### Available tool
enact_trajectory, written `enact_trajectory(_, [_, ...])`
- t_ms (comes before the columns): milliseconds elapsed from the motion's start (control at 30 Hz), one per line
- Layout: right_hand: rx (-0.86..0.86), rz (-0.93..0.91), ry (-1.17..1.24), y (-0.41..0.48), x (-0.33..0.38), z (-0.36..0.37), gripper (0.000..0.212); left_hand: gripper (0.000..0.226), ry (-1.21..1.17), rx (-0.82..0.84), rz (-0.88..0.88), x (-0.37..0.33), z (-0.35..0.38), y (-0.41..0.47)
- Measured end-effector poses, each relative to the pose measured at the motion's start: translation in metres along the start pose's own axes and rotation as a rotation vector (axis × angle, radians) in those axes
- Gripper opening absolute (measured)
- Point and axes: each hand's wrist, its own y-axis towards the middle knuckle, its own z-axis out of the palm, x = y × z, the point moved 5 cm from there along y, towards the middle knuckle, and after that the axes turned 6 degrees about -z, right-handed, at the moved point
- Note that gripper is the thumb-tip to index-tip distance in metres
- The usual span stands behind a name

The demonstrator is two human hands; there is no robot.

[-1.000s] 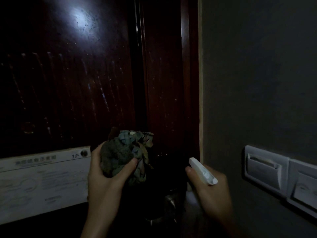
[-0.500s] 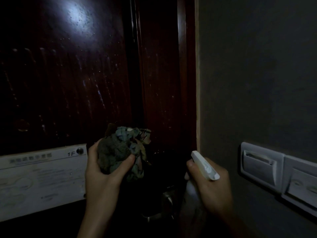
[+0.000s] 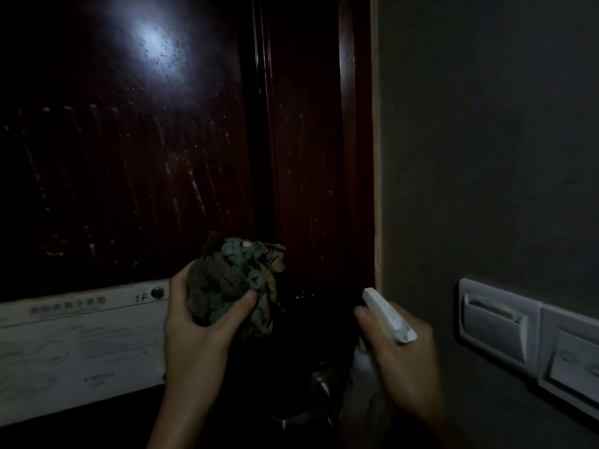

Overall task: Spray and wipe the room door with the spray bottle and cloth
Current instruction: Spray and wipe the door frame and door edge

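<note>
The dark red wooden door [image 3: 136, 163] fills the left half of the view, dotted with droplets and streaked with wet runs. My left hand [image 3: 194, 338] grips a bunched blue-green cloth [image 3: 233, 280] just in front of the door's lower part; whether the cloth touches the wood is unclear. My right hand [image 3: 402, 361] holds a white spray bottle [image 3: 387, 314], its nozzle aimed up-left toward the door edge. The bottle's body is mostly hidden under my hand.
A white evacuation sign [image 3: 81, 348] marked 1F is fixed to the door at lower left. A metal door handle [image 3: 317, 384] sits low between my hands. The grey wall [image 3: 486, 140] on the right carries a white card-slot switch panel [image 3: 499, 325].
Both hands and the view have shifted only slightly; the hands sit a little lower left in the frame. Grips on cloth and bottle are unchanged.
</note>
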Motion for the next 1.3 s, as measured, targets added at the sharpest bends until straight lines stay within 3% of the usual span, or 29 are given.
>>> enact_trajectory(167, [0.062, 0.002, 0.011, 0.006, 0.008, 0.007, 0.022, 0.054, 0.007, 0.004, 0.020, -0.006, 0.003, -0.001])
enact_trajectory(367, [-0.018, 0.004, 0.072, 0.018, 0.008, 0.019, 0.036, 0.056, 0.018, 0.015, 0.026, -0.018, 0.007, 0.006])
enact_trajectory(667, [0.097, -0.114, 0.043, 0.084, 0.066, 0.036, 0.031, 0.059, 0.012, 0.060, 0.134, -0.070, 0.019, 0.045])
enact_trajectory(933, [0.030, -0.195, 0.093, 0.134, 0.107, 0.039, 0.011, 0.052, -0.002, 0.028, 0.262, -0.118, 0.023, 0.078])
enact_trajectory(1200, [0.090, -0.148, 0.116, 0.150, 0.108, 0.042, 0.011, 0.055, 0.008, 0.001, 0.272, -0.122, 0.018, 0.076])
enact_trajectory(1300, [0.115, -0.155, 0.114, 0.153, 0.111, 0.047, 0.022, 0.054, 0.016, -0.002, 0.285, -0.124, 0.018, 0.076])
